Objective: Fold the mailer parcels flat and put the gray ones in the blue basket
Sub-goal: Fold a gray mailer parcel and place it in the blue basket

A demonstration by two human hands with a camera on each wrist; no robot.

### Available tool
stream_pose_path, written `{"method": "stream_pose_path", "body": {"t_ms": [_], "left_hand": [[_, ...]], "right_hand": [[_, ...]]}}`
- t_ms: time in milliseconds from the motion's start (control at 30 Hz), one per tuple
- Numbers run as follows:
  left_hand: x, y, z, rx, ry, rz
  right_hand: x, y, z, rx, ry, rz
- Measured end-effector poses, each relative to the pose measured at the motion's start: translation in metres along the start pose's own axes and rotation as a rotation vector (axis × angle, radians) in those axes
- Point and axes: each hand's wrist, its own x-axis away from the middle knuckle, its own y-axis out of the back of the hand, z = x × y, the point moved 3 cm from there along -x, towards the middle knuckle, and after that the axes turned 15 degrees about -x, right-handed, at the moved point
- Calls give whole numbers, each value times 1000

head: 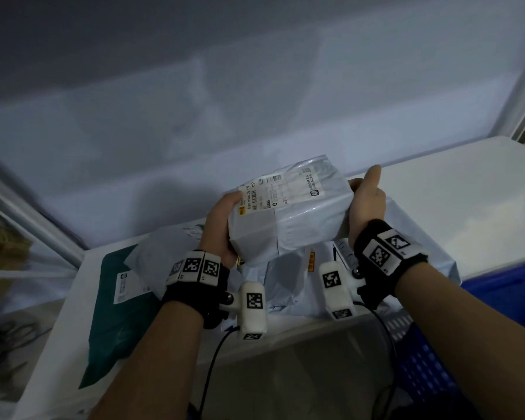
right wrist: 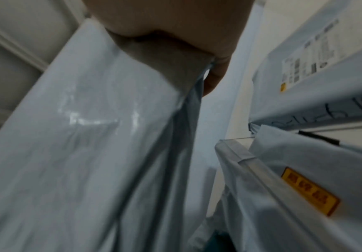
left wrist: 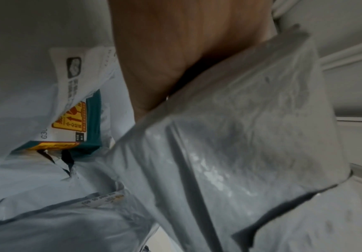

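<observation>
Head view first, from left to right: at about nine o'clock on the white table (head: 437,189) we see a dark green mailer (head: 115,322) lying flat, a white label on it. Just right of it, at roughly seven o'clock from the picture's middle, our left hand (head: 222,219) grips the left end of the gray parcel (head: 288,219), thumb up on the label edge and fingers curled beneath, though the fingers themselves are hidden, so we cannot tell how they lie. We hold the parcel in the air above a loose heap of gray mailers (head: 288,283), well clear of the table. At its right end, near four o'clock, our right hand (head: 367,201) clasps it, thumb raised straight and the other fingers wrapped out of sight. Furthest right, at five o'clock, sits the blue basket (head: 497,298) beside the table, with no parcel visible in it.

Left wrist view shows our palm (left wrist: 175,51) pressed against the parcel's (left wrist: 240,136) end, with an orange warning sticker (left wrist: 72,117) on a mailer at nine o'clock.

Right wrist view shows the heel of our hand (right wrist: 158,34) on the parcel's glossy wrap (right wrist: 89,136), fingers unseen
</observation>
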Motion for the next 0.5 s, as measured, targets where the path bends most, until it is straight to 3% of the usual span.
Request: {"method": "stream_pose_path", "body": {"t_ms": [100,233,333,500], "left_hand": [[2,-1,1,21,9,1],[3,-1,0,22,8,35],[2,2,-1,14,-1,21],[2,10,-1,-4,-10,-33]], "right_hand": [[-5,5,1,-115,-61,-63],[-5,6,1,-90,-129,-54],[-4,3,3,54,-134,7],[-1,-5,-3,150,-14,172]]}}
